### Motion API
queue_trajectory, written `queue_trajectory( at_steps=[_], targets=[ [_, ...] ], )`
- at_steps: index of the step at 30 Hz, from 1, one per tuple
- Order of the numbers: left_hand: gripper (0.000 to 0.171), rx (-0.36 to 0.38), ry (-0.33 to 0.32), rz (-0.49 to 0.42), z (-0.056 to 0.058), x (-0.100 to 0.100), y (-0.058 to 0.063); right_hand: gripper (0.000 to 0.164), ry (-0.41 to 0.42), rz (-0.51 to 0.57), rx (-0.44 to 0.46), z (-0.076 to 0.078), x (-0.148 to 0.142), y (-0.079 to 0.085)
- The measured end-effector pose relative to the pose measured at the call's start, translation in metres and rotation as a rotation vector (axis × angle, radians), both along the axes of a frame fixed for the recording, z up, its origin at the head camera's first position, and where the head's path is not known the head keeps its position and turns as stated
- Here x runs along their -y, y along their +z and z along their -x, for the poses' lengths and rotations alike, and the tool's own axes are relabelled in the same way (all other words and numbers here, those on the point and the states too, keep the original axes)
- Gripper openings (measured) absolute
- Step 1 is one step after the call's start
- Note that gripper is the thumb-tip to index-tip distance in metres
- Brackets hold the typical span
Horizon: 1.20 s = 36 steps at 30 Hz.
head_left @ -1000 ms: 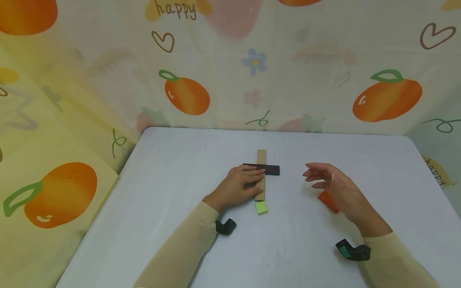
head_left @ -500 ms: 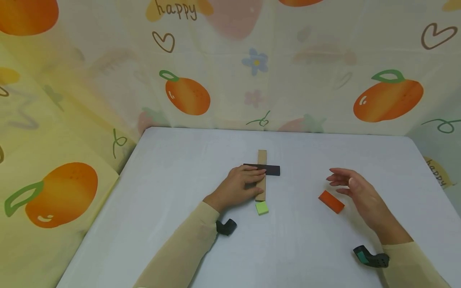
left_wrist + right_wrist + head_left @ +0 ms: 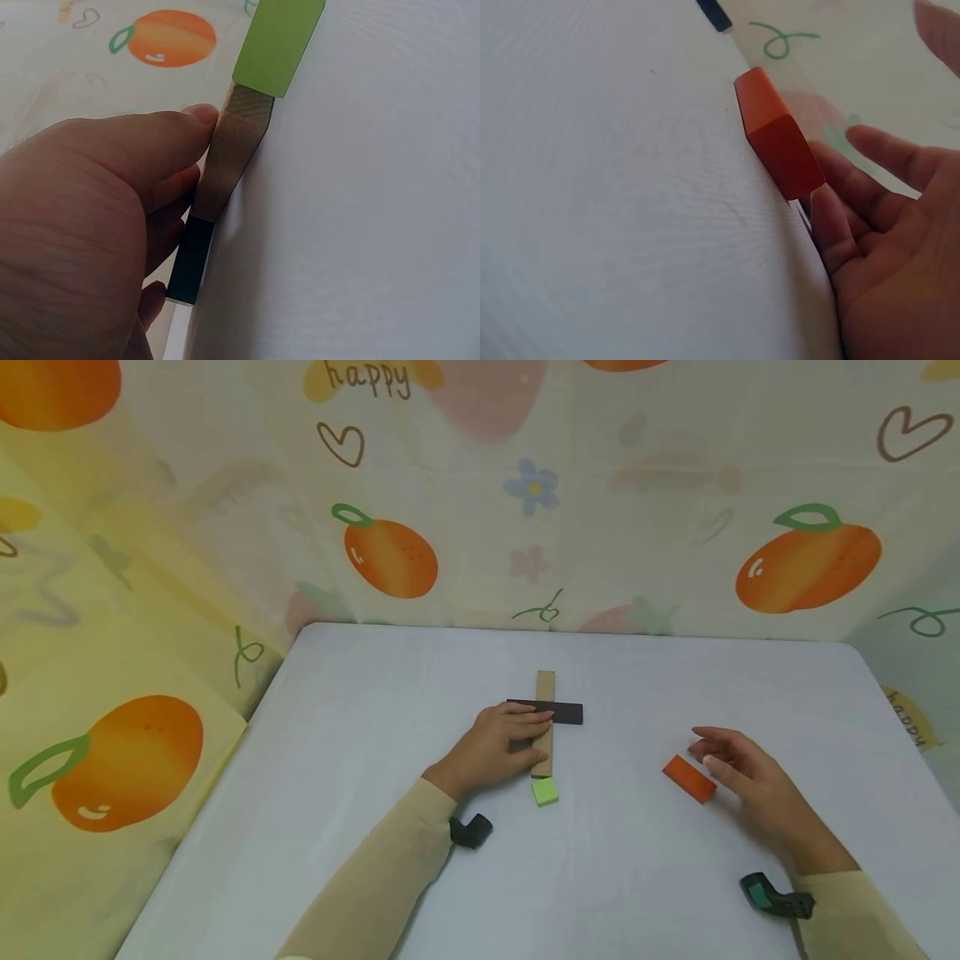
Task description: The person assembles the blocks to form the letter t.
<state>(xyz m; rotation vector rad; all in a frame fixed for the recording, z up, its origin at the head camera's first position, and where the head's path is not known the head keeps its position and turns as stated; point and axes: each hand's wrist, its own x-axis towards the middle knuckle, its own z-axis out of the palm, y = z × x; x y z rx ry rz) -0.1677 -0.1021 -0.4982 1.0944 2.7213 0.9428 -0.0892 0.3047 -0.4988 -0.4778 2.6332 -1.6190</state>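
My left hand (image 3: 495, 745) rests on a light wooden strip (image 3: 546, 687) and a black strip (image 3: 570, 714) laid crosswise over it. Its fingers reach over the black strip and the thumb touches the wooden one near its close end. A small light-green block (image 3: 545, 791) sits at that end; in the left wrist view the green block (image 3: 279, 46) adjoins the wood (image 3: 236, 146). An orange block (image 3: 688, 778) lies at a slant on the table. Just right of it my right hand (image 3: 768, 789) hovers with loosely bent fingers, holding nothing; in the right wrist view its fingers are beside the orange block (image 3: 778, 142).
All the blocks lie on a white table (image 3: 405, 693). Behind it hangs a fruit-patterned cloth (image 3: 465, 527), which also covers the left side. Each wrist carries a small black device, the left one (image 3: 471, 832) and the right one (image 3: 776, 897).
My right hand has moved right, off from above the orange block, then slightly down toward the block's right end. The left hand and the blocks have stayed in place.
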Motion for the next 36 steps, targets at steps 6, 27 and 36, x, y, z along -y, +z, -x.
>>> queue_trajectory(
  at_steps=[6, 27, 36],
  targets=[
    [0.051, 0.007, 0.005, 0.008, 0.000, 0.002, -0.002, 0.057, 0.001, -0.083, 0.015, 0.001, 0.003, -0.003],
    [0.051, 0.009, -0.010, -0.001, 0.002, 0.002, 0.002, 0.048, 0.009, -0.222, -0.167, 0.001, 0.010, -0.005],
    [0.051, 0.003, -0.013, 0.009, 0.003, 0.000, -0.001, 0.046, -0.003, -0.215, -0.229, -0.001, 0.013, -0.003]
  ],
)
